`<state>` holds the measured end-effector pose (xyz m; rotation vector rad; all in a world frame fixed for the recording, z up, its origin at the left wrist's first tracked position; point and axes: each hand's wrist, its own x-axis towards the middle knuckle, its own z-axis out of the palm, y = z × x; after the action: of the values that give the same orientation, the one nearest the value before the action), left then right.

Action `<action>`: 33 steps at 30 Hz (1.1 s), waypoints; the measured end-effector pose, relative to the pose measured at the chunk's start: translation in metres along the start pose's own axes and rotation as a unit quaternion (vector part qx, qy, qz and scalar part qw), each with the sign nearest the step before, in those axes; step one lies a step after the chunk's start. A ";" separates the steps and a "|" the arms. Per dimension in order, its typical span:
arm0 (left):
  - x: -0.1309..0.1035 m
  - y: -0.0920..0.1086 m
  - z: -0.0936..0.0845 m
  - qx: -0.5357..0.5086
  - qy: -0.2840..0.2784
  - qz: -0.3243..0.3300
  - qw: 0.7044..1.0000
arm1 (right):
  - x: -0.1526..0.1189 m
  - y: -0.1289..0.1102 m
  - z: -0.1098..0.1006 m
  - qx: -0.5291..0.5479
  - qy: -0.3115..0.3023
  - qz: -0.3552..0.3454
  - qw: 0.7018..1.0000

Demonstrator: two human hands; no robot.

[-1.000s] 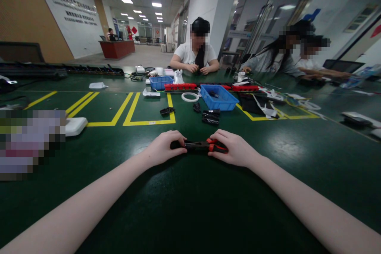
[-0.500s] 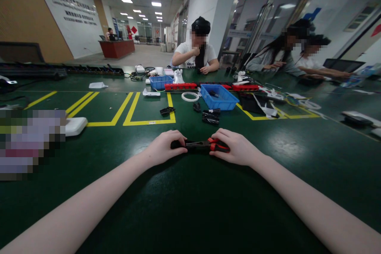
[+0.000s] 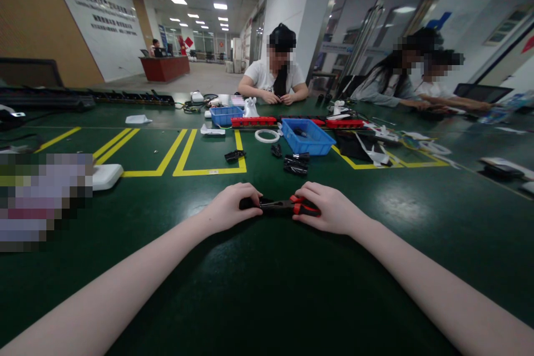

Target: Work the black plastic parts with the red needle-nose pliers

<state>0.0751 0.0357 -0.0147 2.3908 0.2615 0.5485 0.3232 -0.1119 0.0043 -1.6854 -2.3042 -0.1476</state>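
Observation:
In my right hand (image 3: pixel 327 207) is a pair of pliers (image 3: pixel 306 209) with red and black handles, its jaws pointing left. My left hand (image 3: pixel 233 208) pinches a dark, glossy piece (image 3: pixel 250 203), mostly hidden behind the fingers. The jaws of the pliers reach to my left fingertips and appear to meet this piece; whether they grip it I cannot tell. Both hands are just above the green table (image 3: pixel 267 289). Beyond them lie several black glossy pieces (image 3: pixel 295 167), a small black part (image 3: pixel 276 150) and another black piece (image 3: pixel 235 156).
A blue bin (image 3: pixel 321 144) holding dark items stands past my hands, with a roll of white tape (image 3: pixel 267 136) to its left. Red strips (image 3: pixel 253 122) and a smaller blue bin (image 3: pixel 225 116) lie farther back. A white box (image 3: pixel 107 177) is at left. A person (image 3: pixel 275 75) sits opposite.
The handles of the pliers have shifted slightly in my right hand. My left hand has stayed almost still. The person opposite has lowered a hand from the face to the table.

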 end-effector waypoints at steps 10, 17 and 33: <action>0.000 -0.001 0.001 0.001 -0.001 -0.004 1.000 | -0.001 0.001 -0.003 -0.032 0.023 -0.002 0.999; 0.000 0.001 0.000 0.016 -0.009 0.004 1.000 | -0.001 0.002 -0.003 -0.015 0.032 0.019 0.999; 0.001 0.001 0.000 0.008 -0.011 0.006 1.000 | -0.002 0.001 -0.001 -0.020 0.019 0.021 0.999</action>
<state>0.0755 0.0357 -0.0139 2.4134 0.2427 0.5282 0.3250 -0.1133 0.0050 -1.7340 -2.2518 -0.2170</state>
